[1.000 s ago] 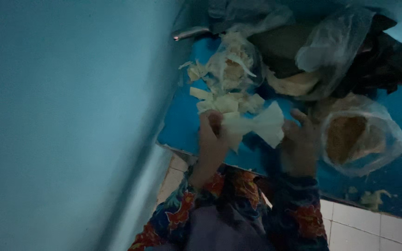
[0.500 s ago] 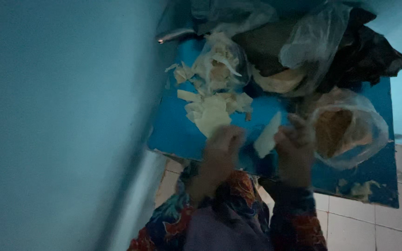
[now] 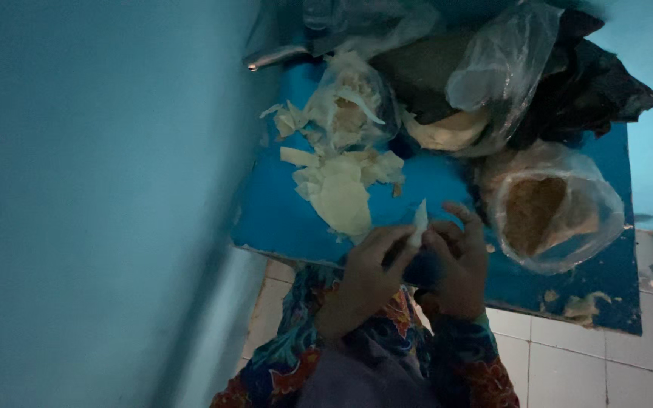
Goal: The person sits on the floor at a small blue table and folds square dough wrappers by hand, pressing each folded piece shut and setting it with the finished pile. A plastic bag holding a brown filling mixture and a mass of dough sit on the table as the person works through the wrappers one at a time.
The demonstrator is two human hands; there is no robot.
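Observation:
My left hand (image 3: 362, 273) and my right hand (image 3: 456, 261) meet at the near edge of a blue table (image 3: 281, 223). Together they pinch a small pale, thin sheet (image 3: 419, 219), folded or rolled narrow, which stands up between the fingertips of both hands. Just beyond the hands lies a heap of pale flat scraps (image 3: 341, 193) on the table. Behind it sits a clear plastic bag (image 3: 353, 106) with more pale pieces inside. Patterned sleeves cover both forearms.
A clear bag of brown shredded stuff (image 3: 546, 208) lies at the right. Dark and clear bags (image 3: 508, 75) pile up at the back. A teal wall (image 3: 92, 189) fills the left. White floor tiles (image 3: 568, 355) show below the table.
The pale sheet, held wide and flat a second ago, is now narrowed into a slim strip between my fingers. Both hands have drawn closer together.

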